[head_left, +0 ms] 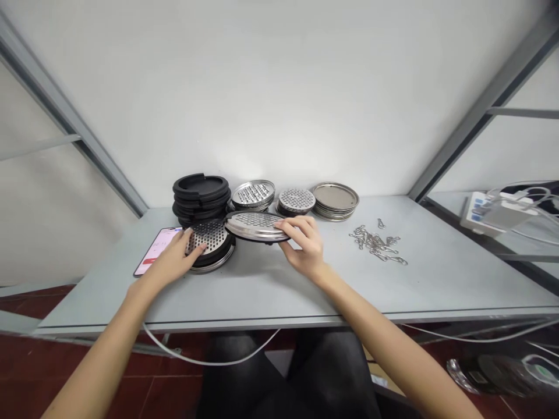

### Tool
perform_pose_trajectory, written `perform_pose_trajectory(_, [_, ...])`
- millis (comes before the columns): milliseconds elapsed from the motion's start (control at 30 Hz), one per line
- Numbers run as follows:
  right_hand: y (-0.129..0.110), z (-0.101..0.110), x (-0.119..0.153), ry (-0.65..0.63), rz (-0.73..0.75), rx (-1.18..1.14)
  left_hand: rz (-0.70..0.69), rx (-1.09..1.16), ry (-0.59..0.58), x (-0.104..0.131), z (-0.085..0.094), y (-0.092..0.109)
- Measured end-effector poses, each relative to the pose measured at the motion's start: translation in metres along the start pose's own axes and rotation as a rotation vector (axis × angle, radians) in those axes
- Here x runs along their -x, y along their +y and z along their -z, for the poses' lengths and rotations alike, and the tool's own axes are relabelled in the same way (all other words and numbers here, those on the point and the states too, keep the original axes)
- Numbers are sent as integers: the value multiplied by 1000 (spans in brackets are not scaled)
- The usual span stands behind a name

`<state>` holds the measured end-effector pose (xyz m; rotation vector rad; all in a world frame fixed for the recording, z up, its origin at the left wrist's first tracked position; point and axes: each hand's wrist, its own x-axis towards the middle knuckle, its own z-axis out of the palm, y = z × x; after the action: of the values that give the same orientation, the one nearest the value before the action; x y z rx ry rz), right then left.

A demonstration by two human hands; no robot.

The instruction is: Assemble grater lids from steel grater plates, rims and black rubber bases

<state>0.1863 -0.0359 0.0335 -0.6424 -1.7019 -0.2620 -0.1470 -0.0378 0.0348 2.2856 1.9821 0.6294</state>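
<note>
My right hand (303, 241) grips the right edge of a round metal grater (255, 221) with a black rim. It is lifted off the table and tilted, thumb below and fingers on top. My left hand (177, 256) lies on a second round grater (209, 237) with a black rim, its fingers apart on the perforated metal. This grater sits on top of a low stack with silver edges beneath it. The held grater's left edge hangs close to that stack's right side.
Along the wall stand a pile of black rings (201, 189), grater discs (253, 193), finer grater discs (297, 199) and plain metal plates (335, 196). Small metal clips (375, 243) lie scattered to the right. A phone (155, 253) lies at left; a power strip (493, 212) is far right.
</note>
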Motion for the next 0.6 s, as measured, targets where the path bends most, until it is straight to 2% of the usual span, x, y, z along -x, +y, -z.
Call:
perform_pose_trajectory(100, [-6, -13, -9, 33, -34, -7, 4, -33, -81, 6, -9, -1])
perform_pose_trajectory(200, [-15, -27, -15, 3, -46, 20, 22, -41, -49, 10, -11, 4])
perform_pose_trajectory(367, [-30, -57, -17, -217, -65, 57, -34, 85, -16, 7, -9, 8])
perform_pose_trajectory(467, [-36, -75, -17, -322, -66, 54, -49, 141, 43, 5, -8, 6])
perform_pose_trajectory(600, [-40, -95, -16, -266, -18, 56, 11, 148, 46, 5, -7, -1])
